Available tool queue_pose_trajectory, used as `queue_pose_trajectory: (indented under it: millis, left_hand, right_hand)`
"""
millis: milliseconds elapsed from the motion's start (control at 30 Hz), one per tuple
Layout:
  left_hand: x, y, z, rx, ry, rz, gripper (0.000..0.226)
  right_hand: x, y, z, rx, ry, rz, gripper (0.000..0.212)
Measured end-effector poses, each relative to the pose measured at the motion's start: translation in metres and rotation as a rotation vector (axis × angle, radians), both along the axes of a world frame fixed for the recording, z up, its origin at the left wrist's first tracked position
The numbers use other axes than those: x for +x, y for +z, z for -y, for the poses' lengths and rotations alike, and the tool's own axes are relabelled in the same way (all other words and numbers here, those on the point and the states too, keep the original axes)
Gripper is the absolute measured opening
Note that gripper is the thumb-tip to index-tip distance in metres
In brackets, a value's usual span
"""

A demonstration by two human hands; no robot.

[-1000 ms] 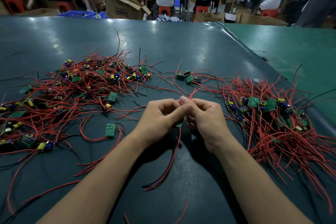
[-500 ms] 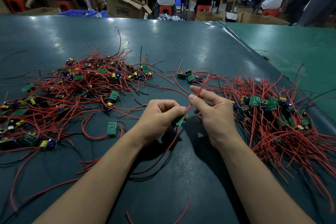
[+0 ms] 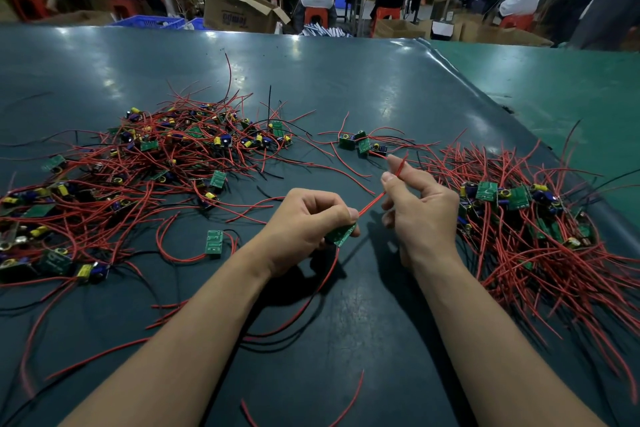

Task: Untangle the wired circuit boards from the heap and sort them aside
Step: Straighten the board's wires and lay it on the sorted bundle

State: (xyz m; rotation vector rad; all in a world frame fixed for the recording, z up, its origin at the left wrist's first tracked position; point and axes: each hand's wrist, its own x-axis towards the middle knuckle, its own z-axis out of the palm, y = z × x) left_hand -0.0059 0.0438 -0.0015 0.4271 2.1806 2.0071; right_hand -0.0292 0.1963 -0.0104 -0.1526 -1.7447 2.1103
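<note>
While both hands grip:
Left hand (image 3: 304, 218): holds circuit board (image 3: 341, 235), frame centre.
Right hand (image 3: 420, 208): pinches its red wire (image 3: 372, 202).
Surface: dark green table (image 3: 346, 87).

1. The single head-worn view looks forward and down over the dark table (image 3: 346, 87), close above the person's forearms.
2. Its wide angle also takes in the workshop beyond the table's far edge.

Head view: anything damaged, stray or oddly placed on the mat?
No damage shows. One loose red wire piece lies alone near the front edge with no board visible on it. The left hand holds a green circuit board; the right hand pinches its red wire.
</note>
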Motion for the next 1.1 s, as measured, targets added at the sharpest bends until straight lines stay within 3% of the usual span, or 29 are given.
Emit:
queue_pose_trajectory:
  millis: [100,233,400,467,533,600,633,700,767,833,900,1000,1100]
  left_hand:
    - [-0.001,0.000,0.001,-0.021,-0.026,-0.001,0.027]
    - [0.000,0.001,0.002,-0.040,-0.048,-0.003,0.030]
    - [0.002,0.003,0.004,-0.037,-0.060,0.003,0.038]
    - [0.002,0.003,0.004,-0.034,-0.064,0.001,0.040]
    - [0.001,0.002,0.004,-0.026,-0.058,0.002,0.036]
    - [0.001,0.000,0.002,0.037,-0.014,0.004,0.024]
    - [0.000,-0.002,0.000,0.093,0.030,0.007,0.023]
    - [-0.004,-0.003,-0.002,0.183,0.114,0.007,0.020]
    - [-0.005,-0.003,-0.002,0.205,0.138,-0.003,0.016]
    - [-0.005,-0.005,-0.002,0.197,0.116,-0.026,0.016]
    - [-0.004,-0.007,-0.002,0.172,0.091,-0.027,0.019]
    - [-0.004,-0.007,-0.003,0.151,0.062,-0.038,0.033]
    - [-0.004,-0.004,0.000,0.201,0.021,0.017,0.045]
  right_hand:
    - [-0.002,0.001,-0.003,-0.072,0.012,0.003,0.032]
    - [-0.001,0.000,-0.004,0.017,0.020,-0.028,0.030]
    - [-0.003,0.000,-0.009,-0.026,-0.034,-0.032,0.024]
    - [-0.003,-0.001,-0.010,0.026,-0.047,-0.044,0.030]
    - [-0.003,-0.002,-0.009,0.081,-0.064,-0.058,0.035]
    - [-0.004,0.001,-0.010,0.013,-0.067,-0.031,0.024]
    - [-0.005,0.003,-0.011,-0.075,-0.032,0.006,0.022]
    - [-0.004,0.006,-0.012,-0.213,0.107,0.130,0.041]
    - [0.001,0.006,-0.007,-0.103,0.319,0.236,0.041]
    - [0.009,0.003,0.001,0.111,0.544,0.256,0.039]
    - [0.014,0.000,0.005,0.173,0.684,0.237,0.045]
    - [0.017,0.002,0.001,0.157,0.734,0.235,0.057]
    - [0.016,0.003,0.003,0.191,0.536,0.096,0.031]
